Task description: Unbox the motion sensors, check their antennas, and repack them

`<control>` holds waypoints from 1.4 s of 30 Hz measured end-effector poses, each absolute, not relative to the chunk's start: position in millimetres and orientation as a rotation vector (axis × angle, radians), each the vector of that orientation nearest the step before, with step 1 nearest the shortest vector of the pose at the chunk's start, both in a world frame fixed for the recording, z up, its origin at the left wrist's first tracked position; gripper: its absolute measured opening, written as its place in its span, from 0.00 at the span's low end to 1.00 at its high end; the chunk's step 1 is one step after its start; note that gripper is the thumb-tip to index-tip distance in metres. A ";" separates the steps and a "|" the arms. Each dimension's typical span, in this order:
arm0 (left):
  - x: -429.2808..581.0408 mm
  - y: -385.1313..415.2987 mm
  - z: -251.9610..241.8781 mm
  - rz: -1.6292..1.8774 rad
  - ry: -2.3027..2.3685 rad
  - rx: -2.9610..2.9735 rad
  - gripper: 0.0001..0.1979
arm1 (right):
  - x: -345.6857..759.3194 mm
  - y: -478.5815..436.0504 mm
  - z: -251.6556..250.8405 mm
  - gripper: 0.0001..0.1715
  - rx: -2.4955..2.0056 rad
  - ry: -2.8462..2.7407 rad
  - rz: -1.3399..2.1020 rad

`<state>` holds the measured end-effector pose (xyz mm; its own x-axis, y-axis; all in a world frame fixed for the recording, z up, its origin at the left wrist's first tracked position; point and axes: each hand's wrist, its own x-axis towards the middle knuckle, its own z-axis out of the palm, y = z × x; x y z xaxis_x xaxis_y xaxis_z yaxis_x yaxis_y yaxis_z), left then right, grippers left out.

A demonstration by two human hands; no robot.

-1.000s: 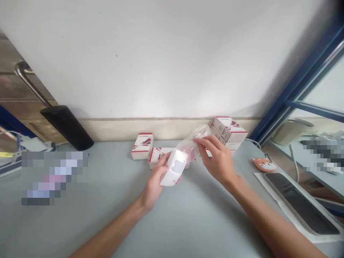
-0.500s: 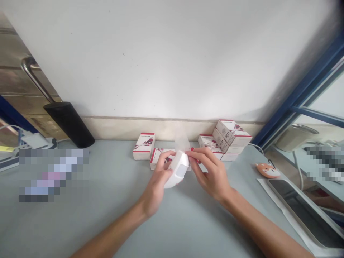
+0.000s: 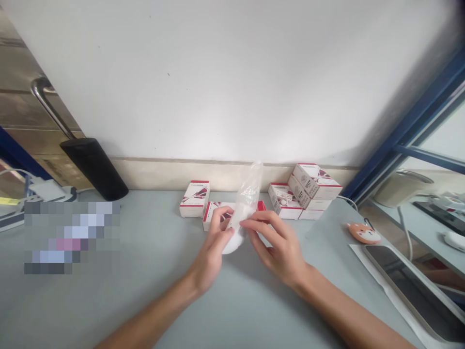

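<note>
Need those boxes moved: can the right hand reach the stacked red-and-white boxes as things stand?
Probably yes. The right hand has its fingertips at the clear plastic bag, but nothing stands between that hand and the stacked boxes ahead of it; it would first have to leave the bag.

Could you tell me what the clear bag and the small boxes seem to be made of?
The clear bag looks like thin glossy plastic film: see-through, with creases catching light. The small boxes look like printed white card, smooth-finished, with crisp folded edges.
</note>
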<state>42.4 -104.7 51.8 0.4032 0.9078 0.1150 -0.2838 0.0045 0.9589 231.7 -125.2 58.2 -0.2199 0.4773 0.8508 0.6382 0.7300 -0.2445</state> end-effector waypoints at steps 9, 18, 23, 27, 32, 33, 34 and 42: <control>46.3 -99.8 57.8 1.120 0.633 1.003 0.12 | 231.5 -128.2 56.6 0.22 -0.812 -1.970 -0.105; 40.6 -92.6 52.2 1.065 0.563 0.849 0.08 | 227.9 -123.8 55.0 0.25 -1.101 -1.794 0.088; 41.4 -87.3 49.2 1.116 0.535 0.756 0.10 | 221.5 -126.6 46.9 0.28 -1.038 -1.927 0.027; 44.3 -87.1 54.1 1.103 0.565 0.836 0.13 | 224.1 -126.7 49.6 0.24 -0.972 -1.981 0.021; 49.1 -94.0 55.7 1.136 0.696 1.071 0.18 | 236.2 -123.3 62.7 0.12 -0.907 -1.907 0.102; 49.5 -95.5 54.8 1.126 0.689 1.111 0.17 | 238.8 -122.4 65.2 0.10 -0.968 -1.817 0.159; 49.5 -96.9 53.8 1.105 0.678 1.143 0.17 | 241.4 -121.6 67.6 0.08 -1.037 -1.713 0.230; 46.3 -100.8 47.8 0.868 0.674 1.458 0.16 | 263.5 -115.1 77.8 0.24 -1.081 -1.684 0.945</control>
<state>46.3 -100.8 47.8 0.5466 0.8290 0.1181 -0.0905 -0.0817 0.9925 263.5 -115.1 77.8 -0.2173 0.9364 0.2756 0.2522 0.3266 -0.9109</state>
